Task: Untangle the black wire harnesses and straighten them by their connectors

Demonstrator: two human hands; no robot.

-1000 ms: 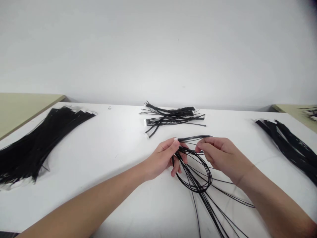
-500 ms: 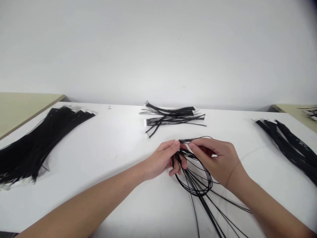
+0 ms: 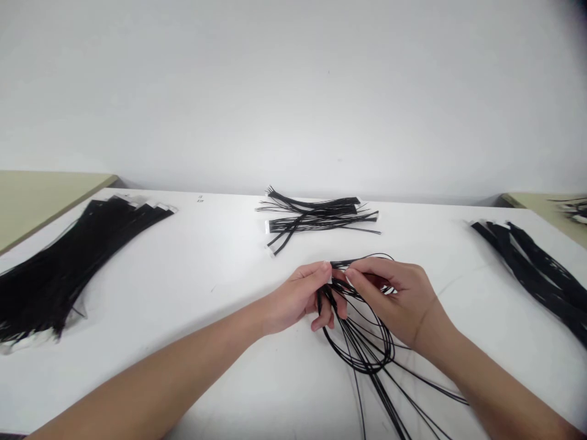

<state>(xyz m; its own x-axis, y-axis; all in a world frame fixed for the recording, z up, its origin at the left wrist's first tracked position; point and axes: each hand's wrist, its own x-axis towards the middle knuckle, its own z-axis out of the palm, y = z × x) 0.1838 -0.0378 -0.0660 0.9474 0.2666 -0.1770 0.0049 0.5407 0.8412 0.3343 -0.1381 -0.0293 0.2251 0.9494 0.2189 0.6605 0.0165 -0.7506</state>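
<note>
Thin black wires (image 3: 356, 368) hang in loops between my two hands, with loose ends trailing toward the front edge of the view. My left hand (image 3: 308, 290) is closed, its thumb pressing on a small white connector (image 3: 328, 272) from which wires run to the right. Its lower fingers curl around the bundle. Just to the right, my right hand (image 3: 398, 293) pinches some of the wires between thumb and forefinger, close to the connector. Its other fingers are partly hidden behind the thumb and palm.
On the white table (image 3: 206, 256) lie a large pile of black wire bundles (image 3: 87, 250) at left, a small crossed pile (image 3: 316, 214) at the back middle, and more black bundles (image 3: 532, 263) at right. Pale yellow tables (image 3: 41, 201) adjoin. A white wall (image 3: 293, 91) stands behind.
My right hand has shifted slightly left and down along the wires, nearer my left hand. The hanging loop has sagged a little. My left hand keeps its grip on the connector.
</note>
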